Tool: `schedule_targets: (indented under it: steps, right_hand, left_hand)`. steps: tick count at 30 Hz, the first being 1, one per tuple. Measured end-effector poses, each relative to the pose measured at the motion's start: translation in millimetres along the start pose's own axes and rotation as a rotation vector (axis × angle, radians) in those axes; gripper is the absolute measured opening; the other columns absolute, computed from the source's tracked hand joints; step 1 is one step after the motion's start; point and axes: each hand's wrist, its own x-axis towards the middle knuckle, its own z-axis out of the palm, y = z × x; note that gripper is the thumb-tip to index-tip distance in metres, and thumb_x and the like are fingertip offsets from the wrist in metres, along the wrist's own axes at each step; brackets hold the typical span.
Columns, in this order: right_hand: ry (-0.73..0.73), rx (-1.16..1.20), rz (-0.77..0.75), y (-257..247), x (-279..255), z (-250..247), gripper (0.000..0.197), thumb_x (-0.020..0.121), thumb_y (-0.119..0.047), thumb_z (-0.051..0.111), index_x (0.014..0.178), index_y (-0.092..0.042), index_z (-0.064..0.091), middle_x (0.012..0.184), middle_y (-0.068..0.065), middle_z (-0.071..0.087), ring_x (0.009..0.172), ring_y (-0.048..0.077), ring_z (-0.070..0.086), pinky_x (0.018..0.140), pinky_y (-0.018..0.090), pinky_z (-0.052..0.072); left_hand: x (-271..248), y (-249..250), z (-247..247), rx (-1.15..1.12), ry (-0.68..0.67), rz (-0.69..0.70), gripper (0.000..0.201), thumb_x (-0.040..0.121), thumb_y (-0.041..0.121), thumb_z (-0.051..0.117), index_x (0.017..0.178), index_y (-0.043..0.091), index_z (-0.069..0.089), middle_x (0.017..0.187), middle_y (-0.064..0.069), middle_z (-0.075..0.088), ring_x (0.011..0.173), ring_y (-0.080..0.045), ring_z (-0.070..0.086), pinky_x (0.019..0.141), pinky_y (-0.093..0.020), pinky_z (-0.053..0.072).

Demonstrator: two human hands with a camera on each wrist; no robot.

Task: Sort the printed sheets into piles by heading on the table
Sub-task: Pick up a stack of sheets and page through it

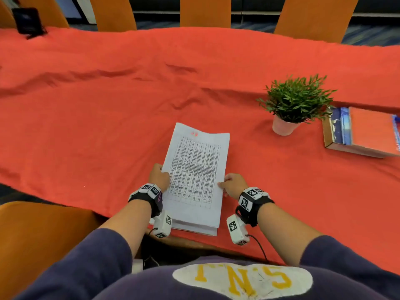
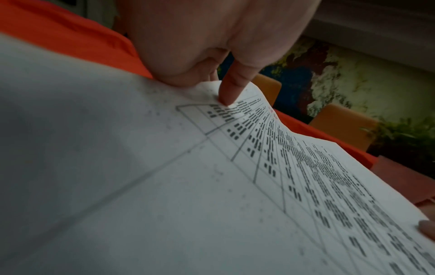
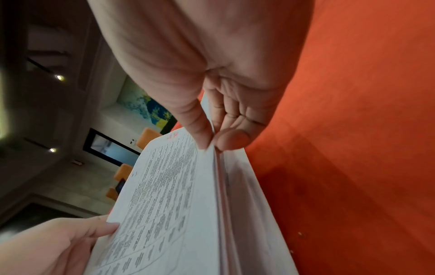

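A stack of white printed sheets (image 1: pixel 195 176) lies near the table's front edge on the red cloth. Its top sheet (image 2: pixel 259 186) carries a printed table and a small red mark at the far end. My left hand (image 1: pixel 159 175) holds the top sheet's left edge, thumb pressed on the print (image 2: pixel 229 93). My right hand (image 1: pixel 232 184) pinches the right edge of the top sheet (image 3: pixel 179 186) between thumb and forefinger (image 3: pixel 212 143). That edge is lifted slightly off the stack (image 3: pixel 249 195) below.
A potted green plant (image 1: pixel 294 102) in a white pot stands to the right. Beyond it lie stacked books (image 1: pixel 363 135) with an orange cover. A dark tablet (image 1: pixel 28 20) stands at the far left. Orange chairs (image 1: pixel 203 9) line the far side. The red cloth (image 1: pixel 108 105) is wrinkled.
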Motion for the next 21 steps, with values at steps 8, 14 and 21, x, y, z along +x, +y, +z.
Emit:
schedule_targets:
  steps: [8, 14, 21]
  right_hand:
    - [0.037, -0.237, 0.138, 10, 11, 32, 0.022, 0.086, -0.010, 0.062, 0.072, -0.013, 0.046, 0.079, 0.007, 0.056, 0.074, 0.023, 0.056, 0.070, 0.037, 0.051]
    - [0.059, -0.215, 0.162, 9, 24, 33, 0.022, 0.086, -0.010, 0.059, 0.099, 0.007, 0.062, 0.097, 0.015, 0.066, 0.088, 0.029, 0.064, 0.062, 0.025, 0.042]
    - [-0.001, -0.101, 0.254, 5, 34, 31, 0.031, 0.087, -0.017, 0.065, 0.066, -0.005, 0.046, 0.068, 0.006, 0.049, 0.060, 0.018, 0.045, 0.050, 0.023, 0.034]
  left_hand:
    - [22, -43, 14, 0.193, -0.019, -0.094, 0.031, 0.088, 0.003, 0.043, 0.119, 0.000, 0.049, 0.115, -0.015, 0.054, 0.101, -0.033, 0.055, 0.083, -0.039, 0.048]
    - [47, -50, 18, 0.282, -0.013, -0.108, 0.036, 0.077, 0.014, 0.046, 0.108, 0.003, 0.060, 0.110, -0.018, 0.061, 0.098, -0.037, 0.059, 0.083, -0.043, 0.053]
    - [37, -30, 16, 0.110, -0.132, -0.140, 0.020, 0.090, 0.005, 0.042, 0.106, 0.002, 0.054, 0.088, -0.011, 0.055, 0.077, -0.026, 0.052, 0.065, -0.030, 0.040]
